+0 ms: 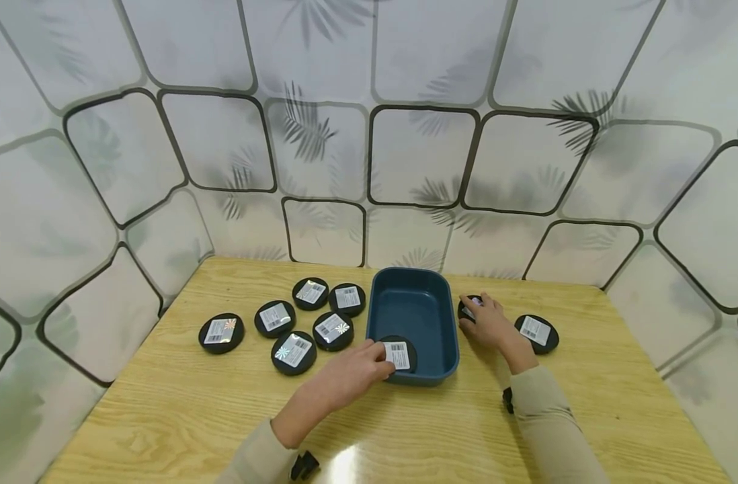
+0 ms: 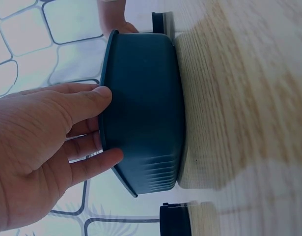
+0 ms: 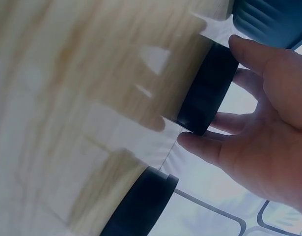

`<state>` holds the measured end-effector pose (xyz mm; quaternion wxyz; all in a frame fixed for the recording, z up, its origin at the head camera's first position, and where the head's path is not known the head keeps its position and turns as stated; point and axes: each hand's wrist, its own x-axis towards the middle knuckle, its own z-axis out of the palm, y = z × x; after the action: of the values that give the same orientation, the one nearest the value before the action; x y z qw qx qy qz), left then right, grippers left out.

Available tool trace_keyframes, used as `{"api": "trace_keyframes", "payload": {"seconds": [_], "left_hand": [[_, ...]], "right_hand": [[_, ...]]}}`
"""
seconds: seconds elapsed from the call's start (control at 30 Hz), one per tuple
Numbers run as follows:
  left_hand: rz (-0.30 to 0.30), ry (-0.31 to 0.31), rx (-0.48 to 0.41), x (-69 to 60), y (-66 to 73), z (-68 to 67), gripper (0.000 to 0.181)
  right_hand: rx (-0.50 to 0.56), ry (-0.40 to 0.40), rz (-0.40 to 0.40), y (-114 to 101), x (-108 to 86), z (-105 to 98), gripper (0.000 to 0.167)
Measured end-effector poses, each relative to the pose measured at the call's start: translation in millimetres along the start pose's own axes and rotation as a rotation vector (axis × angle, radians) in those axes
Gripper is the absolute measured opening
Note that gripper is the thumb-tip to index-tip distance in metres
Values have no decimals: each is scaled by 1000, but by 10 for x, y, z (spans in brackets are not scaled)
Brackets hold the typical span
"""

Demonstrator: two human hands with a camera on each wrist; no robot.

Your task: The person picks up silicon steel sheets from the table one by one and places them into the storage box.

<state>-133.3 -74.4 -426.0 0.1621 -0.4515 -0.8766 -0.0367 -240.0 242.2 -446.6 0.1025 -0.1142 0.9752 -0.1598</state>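
Note:
My left hand reaches over the near left rim of a dark blue bin, its fingers round the left edge of a black disc with a white label inside. In the left wrist view, thumb and fingertips of my left hand are at the rim of the bin; the wall hides the disc. Right of the bin, my right hand grips another labelled black disc. The right wrist view shows thumb and fingers of my right hand spread round the side of this disc, close to the tabletop.
Several labelled black discs lie left of the bin, among them one at the far left and one nearer the front. One more disc lies beyond my right wrist. A patterned curtain surrounds the wooden table.

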Motion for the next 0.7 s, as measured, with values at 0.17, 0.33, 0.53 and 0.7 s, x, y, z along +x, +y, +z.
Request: {"api": "trace_keyframes", "payload": {"seconds": [0.17,0.33,0.53,0.7], "left_hand": [[-3,-20,-12,3,-2,-11,10],[-5,-24,-9,1,-5,-3,11],[1,-18,7,5,2,6,10],[-2,-18,7,5,5,0,9]], "right_hand": [[-19,1,-10,17,27,-13,59],[-17,-2,4,15,21,-28,61],[7,2,11,-8,1,-22,63],[5,4,-1,-23,-26,-9,63]]}}
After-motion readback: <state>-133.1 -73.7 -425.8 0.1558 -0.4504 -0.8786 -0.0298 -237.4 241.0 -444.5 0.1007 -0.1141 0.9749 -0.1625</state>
